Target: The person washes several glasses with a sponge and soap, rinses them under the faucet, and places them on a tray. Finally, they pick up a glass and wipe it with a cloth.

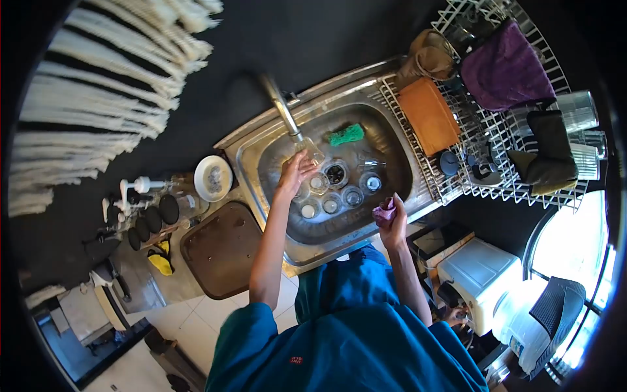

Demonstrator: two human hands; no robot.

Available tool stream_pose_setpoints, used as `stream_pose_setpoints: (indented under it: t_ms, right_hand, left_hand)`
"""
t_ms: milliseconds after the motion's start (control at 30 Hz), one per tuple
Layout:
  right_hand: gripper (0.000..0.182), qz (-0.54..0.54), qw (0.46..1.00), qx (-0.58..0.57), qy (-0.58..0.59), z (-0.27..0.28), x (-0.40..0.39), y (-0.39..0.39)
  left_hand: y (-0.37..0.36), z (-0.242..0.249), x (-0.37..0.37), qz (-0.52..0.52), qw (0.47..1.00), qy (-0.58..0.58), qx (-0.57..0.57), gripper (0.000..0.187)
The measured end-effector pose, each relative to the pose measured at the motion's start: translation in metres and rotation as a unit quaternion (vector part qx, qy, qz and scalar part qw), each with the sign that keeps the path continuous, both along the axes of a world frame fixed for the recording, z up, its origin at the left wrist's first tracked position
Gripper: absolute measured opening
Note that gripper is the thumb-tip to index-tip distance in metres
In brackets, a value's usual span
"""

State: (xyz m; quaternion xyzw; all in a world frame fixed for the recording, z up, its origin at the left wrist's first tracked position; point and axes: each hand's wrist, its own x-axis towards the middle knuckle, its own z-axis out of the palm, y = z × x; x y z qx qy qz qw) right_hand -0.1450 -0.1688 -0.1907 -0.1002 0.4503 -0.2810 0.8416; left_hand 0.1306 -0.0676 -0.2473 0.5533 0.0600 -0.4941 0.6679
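Note:
Under the faucet, my left hand has its fingers wrapped round a clear glass. My right hand is closed on a crumpled purple cloth over the near right rim of the steel sink. Several clear glasses stand in the basin, just right of and below my left hand. A drain strainer shows dark among them. Farther back in the basin lies a green scrubbing sponge.
A wire dish rack on the right holds an orange board, a purple towel and glasses. Left of the sink are a white bowl and a brown tray. White fringe hangs at upper left.

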Motion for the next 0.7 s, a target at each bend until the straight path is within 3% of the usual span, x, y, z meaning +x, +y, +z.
stream_pose_setpoints:
  t_ms: [167,267,467,533,633,700]
  right_hand:
    - [0.020,0.086,0.995,-0.048,-0.020,0.020,0.032,0.002]
    - [0.021,0.106,0.992,-0.045,-0.048,0.021,0.046,0.006]
    - [0.021,0.091,0.994,-0.042,-0.032,0.040,0.058,0.024]
    - [0.022,0.106,0.993,-0.042,-0.043,0.036,0.050,0.028]
    - [0.022,0.115,0.992,-0.033,-0.049,0.032,0.044,0.031]
    - [0.022,0.112,0.992,-0.032,-0.054,0.031,0.039,0.032]
  left_hand:
    - [0.006,0.059,-0.003,0.134,0.988,0.018,-0.081,0.053]
    - [0.004,0.081,-0.005,0.137,0.980,0.034,-0.140,0.052]
    - [-0.001,0.094,-0.018,0.157,0.977,-0.013,-0.144,0.051]
    - [-0.006,0.102,-0.030,0.195,0.940,-0.274,-0.055,0.058]
    - [0.005,0.128,-0.039,0.144,0.924,-0.349,-0.054,0.066]
    - [0.006,0.127,-0.041,0.124,0.887,-0.434,-0.096,0.068]
